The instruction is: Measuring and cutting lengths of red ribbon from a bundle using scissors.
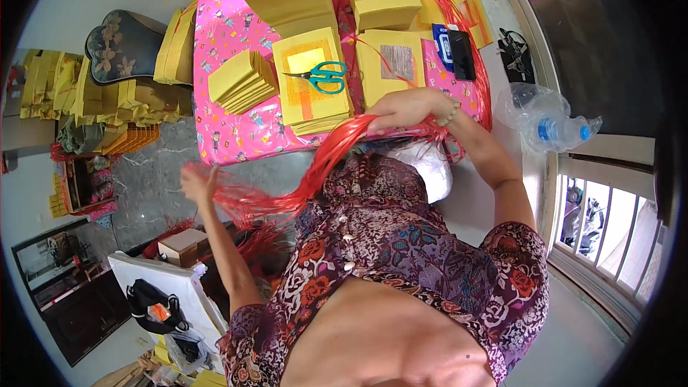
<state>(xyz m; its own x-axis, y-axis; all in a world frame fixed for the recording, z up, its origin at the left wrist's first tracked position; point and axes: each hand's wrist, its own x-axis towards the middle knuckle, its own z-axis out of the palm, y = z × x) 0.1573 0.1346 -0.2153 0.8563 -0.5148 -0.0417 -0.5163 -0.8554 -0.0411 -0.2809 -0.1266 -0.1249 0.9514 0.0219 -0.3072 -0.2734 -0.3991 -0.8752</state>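
Note:
A long bundle of shiny red plastic strands [315,172] sags in front of my body between my two hands. Its right part is gripped by my right hand [410,109], palm down at the table's near edge, with a beaded bracelet on the wrist. Out to the left, beyond the table, my left hand [198,185] closes around the loose end; its fingers are slightly blurred. Teal-handled scissors [326,77] lie on a stack of yellow paper [312,111] just beyond the bundle. Beside it, another yellow stack [373,57] with a silvery square lies near my right hand.
The table [244,132] has a pink patterned cover. It bears taller yellow stacks [287,3], a fanned yellow pile [240,84], a black phone [462,55] and a blue-white packet [443,46]. A bagged plastic bottle [562,131] is at right. A cushioned chair [122,46] stands left.

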